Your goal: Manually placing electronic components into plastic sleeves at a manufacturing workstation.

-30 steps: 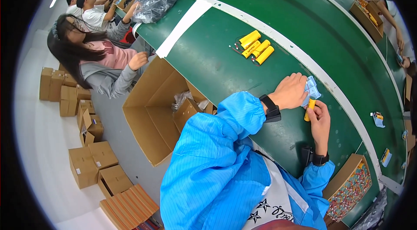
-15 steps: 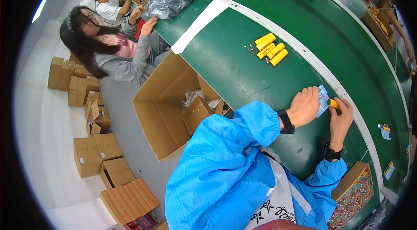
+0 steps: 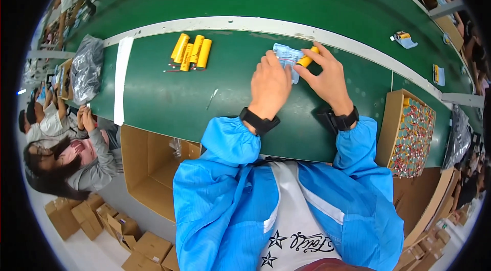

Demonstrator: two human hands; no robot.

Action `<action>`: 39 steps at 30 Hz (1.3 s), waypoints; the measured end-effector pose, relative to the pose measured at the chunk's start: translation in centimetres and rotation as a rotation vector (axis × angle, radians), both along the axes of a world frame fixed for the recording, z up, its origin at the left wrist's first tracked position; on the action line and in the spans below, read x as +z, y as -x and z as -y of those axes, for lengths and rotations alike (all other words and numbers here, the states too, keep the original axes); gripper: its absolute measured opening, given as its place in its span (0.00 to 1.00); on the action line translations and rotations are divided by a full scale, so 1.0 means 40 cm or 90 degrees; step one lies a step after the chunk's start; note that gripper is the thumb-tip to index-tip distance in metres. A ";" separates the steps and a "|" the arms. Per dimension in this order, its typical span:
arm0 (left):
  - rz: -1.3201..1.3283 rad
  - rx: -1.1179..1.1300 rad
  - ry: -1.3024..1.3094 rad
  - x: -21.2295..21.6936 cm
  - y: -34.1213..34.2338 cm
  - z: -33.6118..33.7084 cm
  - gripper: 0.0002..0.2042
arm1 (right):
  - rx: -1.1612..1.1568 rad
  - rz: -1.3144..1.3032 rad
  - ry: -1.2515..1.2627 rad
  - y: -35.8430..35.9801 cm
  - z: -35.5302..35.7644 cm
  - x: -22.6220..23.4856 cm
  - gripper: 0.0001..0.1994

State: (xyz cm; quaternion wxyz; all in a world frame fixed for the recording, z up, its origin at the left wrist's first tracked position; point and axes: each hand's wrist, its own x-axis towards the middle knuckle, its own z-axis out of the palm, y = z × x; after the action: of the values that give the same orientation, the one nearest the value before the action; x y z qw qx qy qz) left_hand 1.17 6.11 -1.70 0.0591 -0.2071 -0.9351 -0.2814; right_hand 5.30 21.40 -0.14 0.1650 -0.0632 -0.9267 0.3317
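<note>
Yellow cylinder [image 3: 305, 59], rigid and probably smooth, is lying pinched in your right hand [image 3: 327, 79] fingers over the green tabletop [image 3: 169, 97]; your left hand [image 3: 269, 84] is gripping its limp blue wrapper [image 3: 285, 56] alongside.

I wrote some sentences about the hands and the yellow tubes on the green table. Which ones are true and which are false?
1. Both hands are on the same yellow tube. True: the left hand and right hand hold one yellow tube with a pale blue wrapper on it.
2. The pile of yellow tubes sits to the right of the hands. False: the pile lies to their left on the green table.
3. The person wears a dark band on each wrist. True.
4. The box with small round parts is on the left. False: that box is at the right.
5. The big brown box below the table edge is shut. False: the brown box is open.
</note>
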 end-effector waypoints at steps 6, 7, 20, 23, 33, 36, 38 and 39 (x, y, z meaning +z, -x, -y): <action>0.028 -0.019 -0.002 -0.002 -0.006 0.003 0.18 | 0.023 -0.059 0.085 0.014 0.042 0.020 0.18; 0.038 -0.023 -0.004 -0.001 -0.005 0.008 0.18 | 0.026 -0.077 0.106 0.019 0.057 0.027 0.16; 0.248 -0.189 -0.098 0.033 0.053 0.108 0.29 | 0.164 -0.072 0.003 0.012 0.089 0.006 0.13; 0.179 -0.187 -0.087 0.049 0.048 0.117 0.25 | 0.155 -0.047 -0.012 0.015 0.105 0.010 0.15; 0.025 -0.181 -0.216 0.031 0.018 0.125 0.17 | 0.116 -0.060 -0.113 0.024 0.114 0.001 0.12; 0.047 -0.184 -0.249 0.077 0.008 0.124 0.16 | 0.091 -0.012 -0.101 0.013 0.110 0.028 0.12; 0.059 -0.166 -0.226 0.070 0.004 0.123 0.15 | 0.109 -0.007 -0.080 0.012 0.117 0.023 0.13; 0.080 -0.166 -0.216 0.064 0.006 0.128 0.15 | 0.108 0.008 -0.072 0.013 0.119 0.021 0.13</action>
State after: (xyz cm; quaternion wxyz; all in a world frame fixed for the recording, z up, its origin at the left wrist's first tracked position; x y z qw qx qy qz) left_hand 0.92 1.00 0.86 -0.0022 -0.2953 -0.8414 -0.4525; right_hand 4.76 16.65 0.69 0.1336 0.0231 -0.9470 0.2912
